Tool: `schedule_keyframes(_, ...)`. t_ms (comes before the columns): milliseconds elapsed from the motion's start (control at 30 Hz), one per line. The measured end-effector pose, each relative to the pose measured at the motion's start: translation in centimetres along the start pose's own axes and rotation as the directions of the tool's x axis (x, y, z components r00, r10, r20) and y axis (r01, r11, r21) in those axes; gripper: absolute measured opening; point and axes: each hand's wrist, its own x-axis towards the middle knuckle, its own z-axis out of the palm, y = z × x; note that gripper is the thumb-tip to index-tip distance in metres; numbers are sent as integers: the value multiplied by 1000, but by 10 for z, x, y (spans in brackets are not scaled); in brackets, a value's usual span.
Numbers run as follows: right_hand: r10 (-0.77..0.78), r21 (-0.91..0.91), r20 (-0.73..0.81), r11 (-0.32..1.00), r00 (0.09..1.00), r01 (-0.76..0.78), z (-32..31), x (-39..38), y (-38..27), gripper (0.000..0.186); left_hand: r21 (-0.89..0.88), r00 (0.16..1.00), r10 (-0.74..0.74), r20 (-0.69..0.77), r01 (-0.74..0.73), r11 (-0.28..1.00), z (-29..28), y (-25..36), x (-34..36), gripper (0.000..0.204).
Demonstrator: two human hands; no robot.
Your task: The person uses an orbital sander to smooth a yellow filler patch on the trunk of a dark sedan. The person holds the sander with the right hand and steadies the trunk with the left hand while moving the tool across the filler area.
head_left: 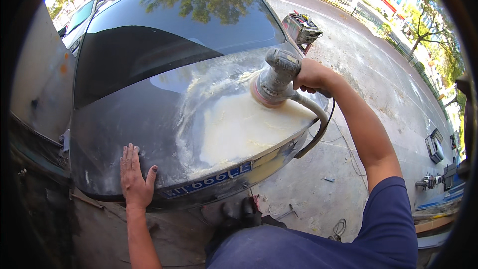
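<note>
My right hand (313, 76) grips the handle of a grey, dusty orbital sander (279, 75). The sander's round pad rests on the far right part of a cream filler patch (244, 124) on the car's dark trunk lid (124, 104). Pale dust rings the patch. A hose (318, 119) runs from the sander over the car's right rear edge and hangs down. My left hand (135, 177) lies flat on the trunk lid near its rear left edge, fingers stretched out and holding nothing. Below the patch sits a blue licence plate (209, 179).
The rear window (184, 15) rises beyond the trunk lid. A cart (301, 27) loaded with tools stands at the car's right. Cables and small tools lie on the concrete floor (308, 204) near my feet. A grey panel (45, 69) borders the car's left side.
</note>
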Motion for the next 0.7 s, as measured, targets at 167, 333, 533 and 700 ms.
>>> schedule_keyframes(167,-51,-151,163,986,985,76,11,-60,-4,22,1,1000,-25,2,25,1000,0,1,-1,87)
schedule_keyframes(333,-85,-182,93,978,992,101,24,-21,-46,15,13,999,-33,5,33,999,-1,2,0,87)
schedule_keyframes(533,-66,-96,79,993,995,74,26,5,-72,16,8,999,-34,14,34,999,-1,1,-2,87)
schedule_keyframes(700,-65,-225,194,968,979,109,31,-52,-50,21,-28,999,-39,-37,38,999,0,2,-3,86)
